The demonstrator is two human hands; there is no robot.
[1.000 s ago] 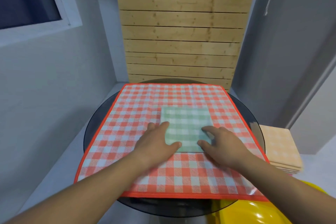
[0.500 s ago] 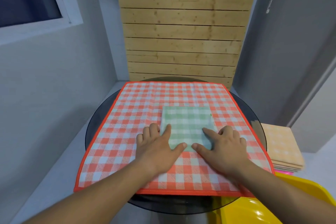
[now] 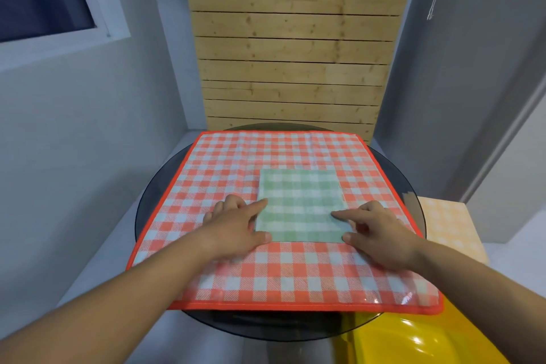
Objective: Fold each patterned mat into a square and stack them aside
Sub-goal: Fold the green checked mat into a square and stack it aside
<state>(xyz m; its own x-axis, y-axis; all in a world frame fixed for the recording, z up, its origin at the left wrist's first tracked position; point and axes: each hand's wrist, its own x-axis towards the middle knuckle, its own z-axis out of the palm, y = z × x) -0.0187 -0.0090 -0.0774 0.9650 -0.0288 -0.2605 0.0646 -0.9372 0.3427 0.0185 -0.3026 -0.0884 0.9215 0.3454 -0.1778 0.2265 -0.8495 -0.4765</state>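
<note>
The green checked mat [image 3: 300, 204] lies already folded into a square, on top of the big red checked mat [image 3: 266, 154] that covers the round dark counter [image 3: 153, 201]. Your left grip [image 3: 236, 227] sits at its near-left corner, with the index finger along the left edge and the thumb on the near edge. Your right grip [image 3: 381, 233] mirrors that at the near-right corner. Neither grip has closed on anything: finger and thumb lie flat and press on the cloth. I can't tell whether either thumb tip has slipped under the near edge.

This looks like the last press before the square goes aside. Run both index fingers outward along the edges to flatten the layers, and check that the corners line up before you lift. Then slide both thumbs under the near edge together and pinch through all the layers, not just the top one, or the fold will fall open. Lift it level so the red mat beneath doesn't drag along.

The pale orange folded stack [image 3: 446, 227] sits off the counter's right side, and that is probably where this square belongs. Set it down square to that stack and press once.
</note>
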